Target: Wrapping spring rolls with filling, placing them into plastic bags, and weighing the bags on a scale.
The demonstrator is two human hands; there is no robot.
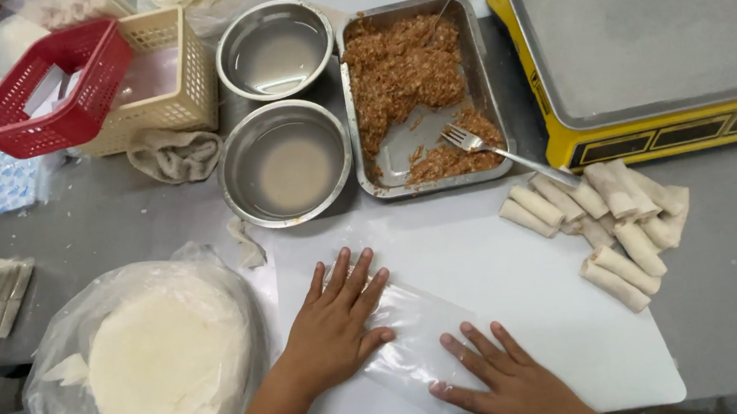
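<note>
Both grips, left hand [334, 328] and right hand [510, 384], flatten a thin translucent wrapper [418, 339].

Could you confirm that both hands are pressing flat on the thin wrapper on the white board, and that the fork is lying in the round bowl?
Not quite: the head view shows the fork lying in the rectangular tray of filling, not a bowl. Both the left hand and right hand do press the wrapper.

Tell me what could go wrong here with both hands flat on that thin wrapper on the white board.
The wrapper looks thin and translucent; under the left hand and right hand it could tear or stick to the white board.

The fork sticks out over the rim of the filling tray, so a passing reach might knock it out.

The finished rolls are piled at the board's edge and partly off it; a nudge could scatter them.
</note>
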